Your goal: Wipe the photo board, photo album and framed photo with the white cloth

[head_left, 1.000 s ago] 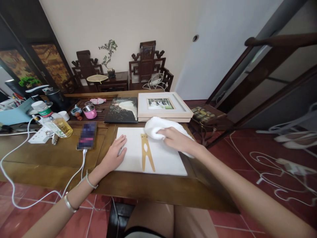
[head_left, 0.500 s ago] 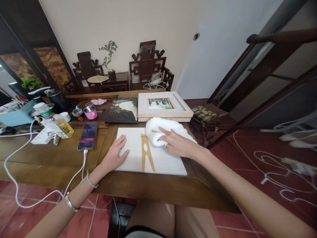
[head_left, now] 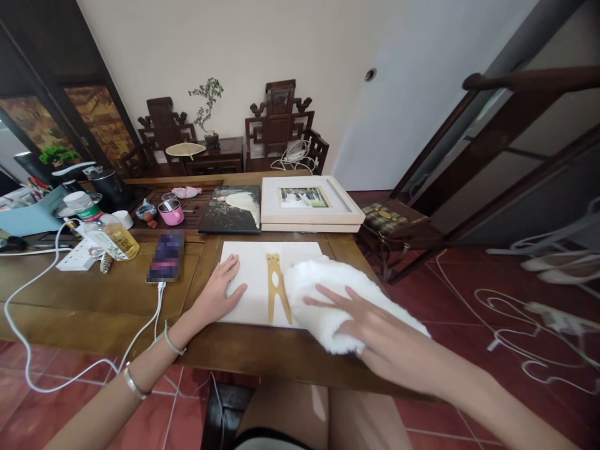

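Note:
A white canvas point(head_left: 253, 275) with a golden cat figure point(head_left: 276, 284) painted on it lies flat on the wooden table point(head_left: 117, 294). My left hand point(head_left: 218, 292) rests flat on the canvas's left edge, fingers stretched out. My right hand point(head_left: 365, 325) lies spread on top of a fluffy white cloth point(head_left: 323, 294), pressing it onto the canvas's near right corner. The cloth covers that corner.
Behind the canvas lie a dark painting point(head_left: 232, 209) and a white framed photo point(head_left: 309, 200). To the left are a phone point(head_left: 165, 256) with a white cable, an oil bottle point(head_left: 105, 231), a pink cup point(head_left: 169, 212) and a power strip point(head_left: 75, 255). Carved chairs stand at the wall.
My right hand has slid the white cloth from the canvas's far right corner toward me, down to the near right corner. My left hand has stayed in place.

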{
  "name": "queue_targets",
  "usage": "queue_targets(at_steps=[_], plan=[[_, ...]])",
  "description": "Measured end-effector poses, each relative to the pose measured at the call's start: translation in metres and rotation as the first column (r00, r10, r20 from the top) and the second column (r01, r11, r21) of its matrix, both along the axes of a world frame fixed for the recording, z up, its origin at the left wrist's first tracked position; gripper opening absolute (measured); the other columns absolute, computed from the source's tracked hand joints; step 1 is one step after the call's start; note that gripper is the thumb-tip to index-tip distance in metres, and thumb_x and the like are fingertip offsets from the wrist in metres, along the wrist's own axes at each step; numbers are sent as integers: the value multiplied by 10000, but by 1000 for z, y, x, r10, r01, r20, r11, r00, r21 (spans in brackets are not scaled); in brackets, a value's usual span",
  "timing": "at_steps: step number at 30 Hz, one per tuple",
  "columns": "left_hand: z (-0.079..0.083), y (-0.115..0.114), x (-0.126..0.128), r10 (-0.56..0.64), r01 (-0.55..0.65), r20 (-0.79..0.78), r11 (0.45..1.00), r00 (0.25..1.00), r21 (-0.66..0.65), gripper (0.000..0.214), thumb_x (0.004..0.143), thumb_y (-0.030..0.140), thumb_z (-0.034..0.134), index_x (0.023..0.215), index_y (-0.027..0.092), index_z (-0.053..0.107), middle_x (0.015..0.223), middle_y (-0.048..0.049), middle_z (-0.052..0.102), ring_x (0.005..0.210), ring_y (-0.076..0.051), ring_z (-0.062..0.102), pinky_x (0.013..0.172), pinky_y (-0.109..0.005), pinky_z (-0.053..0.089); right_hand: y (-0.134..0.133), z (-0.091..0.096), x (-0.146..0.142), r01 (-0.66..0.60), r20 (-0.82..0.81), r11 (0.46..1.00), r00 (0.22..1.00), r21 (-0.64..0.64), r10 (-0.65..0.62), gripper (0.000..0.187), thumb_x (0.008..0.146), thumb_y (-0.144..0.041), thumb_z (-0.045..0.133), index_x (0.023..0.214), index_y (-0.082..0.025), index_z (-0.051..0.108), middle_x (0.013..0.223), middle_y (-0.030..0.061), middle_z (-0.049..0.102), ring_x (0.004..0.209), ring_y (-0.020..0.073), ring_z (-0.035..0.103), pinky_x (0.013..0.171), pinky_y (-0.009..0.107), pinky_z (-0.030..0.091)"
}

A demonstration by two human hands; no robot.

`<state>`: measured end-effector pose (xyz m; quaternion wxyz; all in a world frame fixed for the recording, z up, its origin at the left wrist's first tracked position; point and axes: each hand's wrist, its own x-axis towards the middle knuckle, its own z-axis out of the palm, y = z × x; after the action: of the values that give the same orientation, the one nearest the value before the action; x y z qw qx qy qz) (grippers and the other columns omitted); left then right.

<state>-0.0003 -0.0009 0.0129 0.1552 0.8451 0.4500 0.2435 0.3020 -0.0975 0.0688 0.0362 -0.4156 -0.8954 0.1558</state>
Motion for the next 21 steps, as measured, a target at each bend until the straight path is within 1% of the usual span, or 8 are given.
queue_targets(at_steps=[3, 6, 8, 10, 12, 14, 19, 21], plan=[[0, 1, -1, -5, 5, 10, 1000, 1000, 8, 540, 869, 349, 501, 1366, 154, 419, 1452, -152, 386, 1373, -262, 306, 1122, -509, 246, 41, 0, 0, 46, -22, 999, 999, 6, -46, 472, 573, -12, 390, 914, -203, 656, 1472, 30, 352, 1397, 276, 145, 1120, 578, 152], [0, 3, -1, -4, 4, 4, 1000, 1000, -6, 545, 868, 356, 504, 1360, 136, 426, 1450, -158, 388, 1376, -261, 300, 1129, -496, 236, 80, -1, -1, 80, -22, 996, 997, 34, -80, 471, 641, -22, 376, 993, -186, 642, 1455, 59, 383, 1389, 276, 177, 1115, 567, 168], [0, 5, 0, 2, -2, 2, 1000, 1000, -14, 544, 872, 356, 498, 1360, 127, 426, 1456, -160, 378, 1380, -258, 291, 1135, -486, 222, 96, -2, -1, 88, -28, 995, 996, 46, -86, 472, 666, -32, 373, 1039, -168, 629, 1448, 83, 395, 1387, 274, 180, 1115, 554, 174], [0, 6, 1, 9, -9, 3, 1000, 1000, -13, 543, 876, 356, 493, 1364, 133, 419, 1465, -156, 363, 1383, -255, 285, 1137, -484, 215, 101, -2, -3, 89, -25, 995, 996, 48, -88, 465, 674, -38, 373, 1053, -142, 622, 1448, 116, 388, 1387, 278, 176, 1113, 553, 176], [0, 7, 1, 14, -14, 1, 1000, 1000, -12, 542, 878, 356, 490, 1368, 138, 414, 1470, -152, 355, 1385, -253, 281, 1137, -485, 211, 92, -1, -4, 78, -4, 996, 997, 43, -78, 452, 673, -33, 368, 1031, -128, 627, 1453, 135, 372, 1390, 282, 162, 1110, 564, 175], [-1, 7, 1, 15, -15, -2, 1000, 1000, -13, 544, 877, 354, 491, 1367, 132, 414, 1469, -155, 357, 1386, -252, 279, 1138, -483, 210, 72, 1, -6, 56, 12, 998, 998, 42, -57, 448, 651, -20, 368, 988, -135, 640, 1464, 126, 356, 1394, 283, 142, 1108, 577, 172], [-2, 7, 2, 4, -4, 10, 1000, 1000, 0, 536, 878, 351, 483, 1367, 141, 415, 1464, -155, 366, 1384, -259, 282, 1135, -499, 206, 2, 1, -5, -8, 1, 1000, 1000, 18, 8, 450, 551, -1, 399, 843, -216, 665, 1476, 6, 340, 1401, 272, 93, 1126, 571, 168], [-2, 9, 2, 1, -1, 3, 1000, 1000, 0, 538, 878, 354, 481, 1364, 132, 419, 1461, -161, 368, 1383, -262, 283, 1135, -500, 205, -19, 0, -3, -29, -10, 1000, 1000, -4, 29, 450, 530, 0, 406, 811, -242, 662, 1483, -42, 312, 1401, 267, 93, 1134, 562, 164]])
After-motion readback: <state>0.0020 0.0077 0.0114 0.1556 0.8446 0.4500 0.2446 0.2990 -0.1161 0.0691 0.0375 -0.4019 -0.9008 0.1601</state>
